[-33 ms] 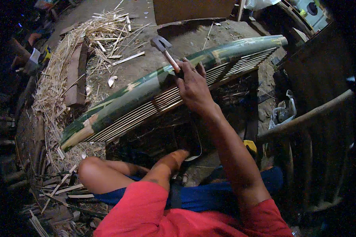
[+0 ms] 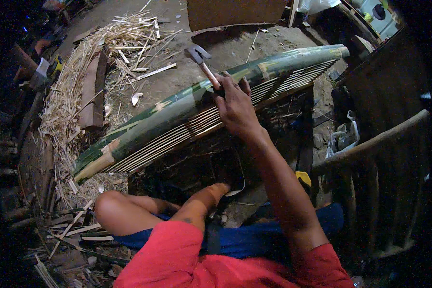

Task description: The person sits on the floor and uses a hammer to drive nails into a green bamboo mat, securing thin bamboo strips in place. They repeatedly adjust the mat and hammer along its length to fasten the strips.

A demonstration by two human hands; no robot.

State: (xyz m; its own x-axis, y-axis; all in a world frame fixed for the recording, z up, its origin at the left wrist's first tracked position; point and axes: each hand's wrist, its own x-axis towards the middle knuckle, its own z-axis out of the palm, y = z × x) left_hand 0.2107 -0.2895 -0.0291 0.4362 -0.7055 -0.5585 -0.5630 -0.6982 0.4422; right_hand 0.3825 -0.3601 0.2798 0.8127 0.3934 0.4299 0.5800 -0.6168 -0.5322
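Hammer (image 2: 202,61) in the right hand (image 2: 235,108): dull grey metal head, smooth pale wooden handle. Under that hand, the bamboo half-culm (image 2: 177,108) has glossy green skin; its slats (image 2: 177,137) are pale, matt, raw-cut. Left of it, dry fibrous bamboo shavings (image 2: 77,91), rough and straw-coloured, on matt packed dirt.

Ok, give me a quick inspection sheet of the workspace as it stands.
Surface: bare dirt ground, dimly lit.
Job's things: long green bamboo piece lying slantwise, with a row of pale slats along its near edge; hammer.
Clutter: bamboo shavings and offcuts at left, wooden plank, plastic bag at right.
Grippers: right hand grips the hammer handle above the bamboo; left hand hidden in shadow below the frame.
Cables: nothing seen.
Surroundings: curved pole at right, dark edges.
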